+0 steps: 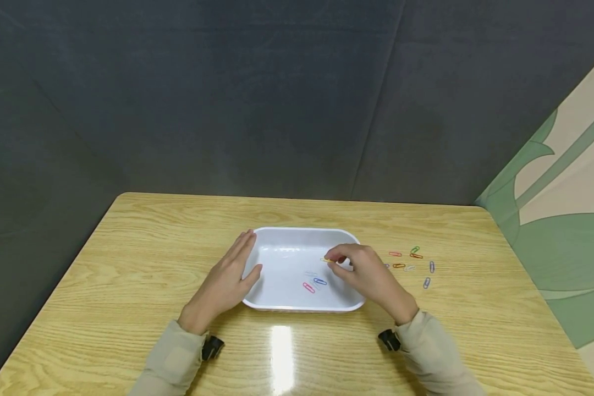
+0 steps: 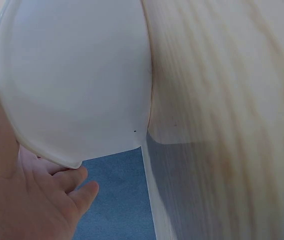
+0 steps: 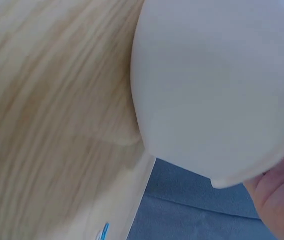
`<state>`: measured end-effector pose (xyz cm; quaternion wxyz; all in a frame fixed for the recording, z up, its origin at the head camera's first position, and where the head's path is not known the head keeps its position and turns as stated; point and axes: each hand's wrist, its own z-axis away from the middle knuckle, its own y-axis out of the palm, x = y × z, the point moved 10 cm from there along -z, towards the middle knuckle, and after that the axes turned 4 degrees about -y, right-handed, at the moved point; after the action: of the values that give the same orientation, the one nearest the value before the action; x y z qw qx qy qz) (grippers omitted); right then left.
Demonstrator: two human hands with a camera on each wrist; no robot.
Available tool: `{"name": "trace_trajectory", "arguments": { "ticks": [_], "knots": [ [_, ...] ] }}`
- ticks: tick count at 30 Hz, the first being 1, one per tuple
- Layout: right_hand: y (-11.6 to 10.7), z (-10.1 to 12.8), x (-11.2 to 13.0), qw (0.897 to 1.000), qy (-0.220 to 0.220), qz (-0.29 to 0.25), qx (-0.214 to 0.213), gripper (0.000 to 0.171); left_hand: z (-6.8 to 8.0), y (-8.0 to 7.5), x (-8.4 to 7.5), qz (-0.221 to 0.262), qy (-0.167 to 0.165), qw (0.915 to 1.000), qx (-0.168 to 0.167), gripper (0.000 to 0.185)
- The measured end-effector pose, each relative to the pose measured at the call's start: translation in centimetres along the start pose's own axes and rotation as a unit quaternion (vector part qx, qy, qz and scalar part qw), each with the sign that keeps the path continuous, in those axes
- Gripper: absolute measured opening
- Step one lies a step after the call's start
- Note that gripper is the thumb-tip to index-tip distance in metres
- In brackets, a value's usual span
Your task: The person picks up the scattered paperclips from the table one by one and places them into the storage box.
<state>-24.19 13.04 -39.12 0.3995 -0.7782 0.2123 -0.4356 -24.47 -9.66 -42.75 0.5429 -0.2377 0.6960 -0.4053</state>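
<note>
A white tray point(image 1: 277, 306) stands on the wooden table. My left hand point(image 1: 226, 278) rests along its left rim with the fingers straight; in the left wrist view the hand point(image 2: 36, 195) lies against the tray's outer wall point(image 2: 76, 75). Over the right part of the tray, my right hand point(image 1: 368, 272) pinches a yellow paper clip point(image 1: 326, 260) between thumb and fingertips. Below it on the tray floor lie a pink paper clip point(image 1: 309, 287), a blue paper clip point(image 1: 320, 281) and pale clips point(image 1: 310, 274). In the right wrist view the tray wall point(image 3: 212, 90) hides the fingertips.
Right of the tray, several loose paper clips lie scattered on the table, among them a green one point(image 1: 415, 249), a red one point(image 1: 395, 254) and a purple one point(image 1: 427, 282). A dark partition point(image 1: 277, 110) rises behind the table's far edge.
</note>
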Motion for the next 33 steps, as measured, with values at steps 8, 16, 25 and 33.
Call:
{"name": "trace_trajectory", "arguments": {
  "ticks": [8,16,25,33],
  "knots": [
    [1.2,-0.8,0.2,1.0,-0.001,0.001,0.021,0.01,0.0,0.0,0.0,0.0,0.0,1.0,0.001,0.068],
    [2.4,-1.3,0.4,0.999,-0.006,0.016,0.039,0.009,0.0,0.0,0.0,-0.001,0.007,1.0,-0.006,0.067],
    [3.2,-1.5,0.1,0.998,0.003,0.044,0.046,0.007,0.0,0.0,-0.1,-0.003,0.008,0.9999,-0.006,0.067],
    [3.6,-1.5,-0.2,0.996,0.014,0.074,0.052,0.007,0.0,-0.1,-0.1,-0.003,0.009,0.9999,-0.009,0.067]
  ]
}}
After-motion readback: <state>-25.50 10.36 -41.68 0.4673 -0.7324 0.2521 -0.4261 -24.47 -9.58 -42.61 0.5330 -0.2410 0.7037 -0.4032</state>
